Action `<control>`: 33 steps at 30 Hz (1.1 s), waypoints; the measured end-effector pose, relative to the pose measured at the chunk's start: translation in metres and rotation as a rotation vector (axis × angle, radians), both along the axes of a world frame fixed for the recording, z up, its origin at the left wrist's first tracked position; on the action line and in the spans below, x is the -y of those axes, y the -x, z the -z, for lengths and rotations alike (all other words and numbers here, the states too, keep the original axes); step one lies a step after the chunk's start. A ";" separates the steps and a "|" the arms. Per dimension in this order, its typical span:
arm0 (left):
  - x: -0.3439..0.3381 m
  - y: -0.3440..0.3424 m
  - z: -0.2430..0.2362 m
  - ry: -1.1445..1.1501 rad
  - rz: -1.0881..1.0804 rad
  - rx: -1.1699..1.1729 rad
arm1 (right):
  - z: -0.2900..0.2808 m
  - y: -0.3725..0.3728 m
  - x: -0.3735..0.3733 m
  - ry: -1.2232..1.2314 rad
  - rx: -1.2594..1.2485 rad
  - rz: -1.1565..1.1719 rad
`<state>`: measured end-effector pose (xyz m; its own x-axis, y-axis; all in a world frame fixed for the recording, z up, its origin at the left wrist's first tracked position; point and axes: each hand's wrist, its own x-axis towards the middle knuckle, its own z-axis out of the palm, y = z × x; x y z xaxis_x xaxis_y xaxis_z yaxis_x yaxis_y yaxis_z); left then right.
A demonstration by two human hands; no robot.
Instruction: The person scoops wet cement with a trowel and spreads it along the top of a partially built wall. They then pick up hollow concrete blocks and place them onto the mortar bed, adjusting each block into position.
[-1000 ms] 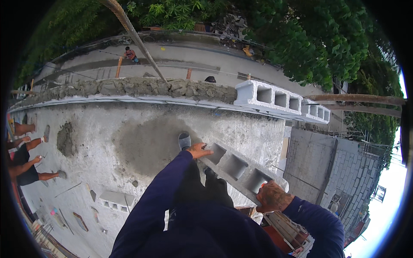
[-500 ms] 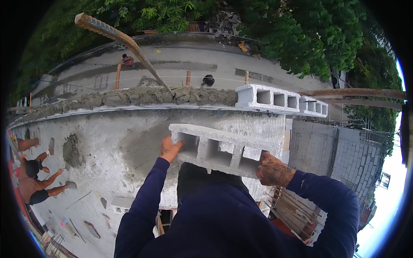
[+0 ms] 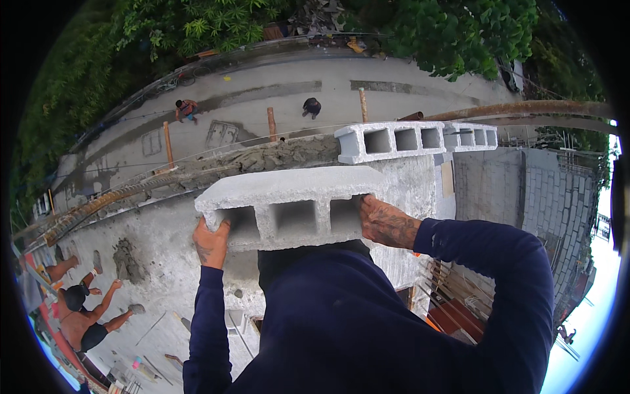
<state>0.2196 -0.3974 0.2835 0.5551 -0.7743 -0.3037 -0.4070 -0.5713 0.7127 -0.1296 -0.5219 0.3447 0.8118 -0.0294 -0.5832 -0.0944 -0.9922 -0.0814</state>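
Note:
In front of my body I carry a grey concrete hollow block (image 3: 298,180) with three openings facing me. My left hand (image 3: 211,243) is closed around its left end, with the thumb by the left opening. At the other end, my right hand (image 3: 388,223) grips the block, fingers partly inside the right opening. Beyond it runs a wall top spread with rough wet mortar (image 3: 275,156). A laid hollow block (image 3: 351,146) sits on that wall to the right, and another block (image 3: 469,136) continues the row.
A thick ribbed steel bar (image 3: 98,209) slants over the wall at left. Upright rusty bars (image 3: 272,125) and a thin string line stand beyond the mortar. A shirtless person (image 3: 82,315) works at lower left. Two people are on the street (image 3: 282,72) below. Rusty pipes (image 3: 525,110) extend at right.
The held block has come up closer to me and shifted left, its tilt changed, with both hands still on it. The ribbed bar now appears lower and farther left.

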 end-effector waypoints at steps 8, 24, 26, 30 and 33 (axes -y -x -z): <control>0.011 -0.001 -0.010 -0.038 -0.045 0.007 | 0.006 -0.010 0.024 0.142 0.174 -0.128; 0.056 0.003 -0.015 -0.039 -0.005 -0.049 | -0.016 -0.002 0.057 0.122 0.070 -0.010; 0.059 0.003 -0.019 -0.019 -0.038 -0.083 | -0.018 -0.004 0.064 0.178 0.020 -0.079; 0.059 0.004 -0.020 -0.045 -0.066 0.003 | -0.014 -0.010 0.080 0.321 0.100 -0.189; 0.063 0.005 -0.014 -0.038 -0.055 0.056 | -0.006 -0.007 0.090 0.071 -0.043 -0.068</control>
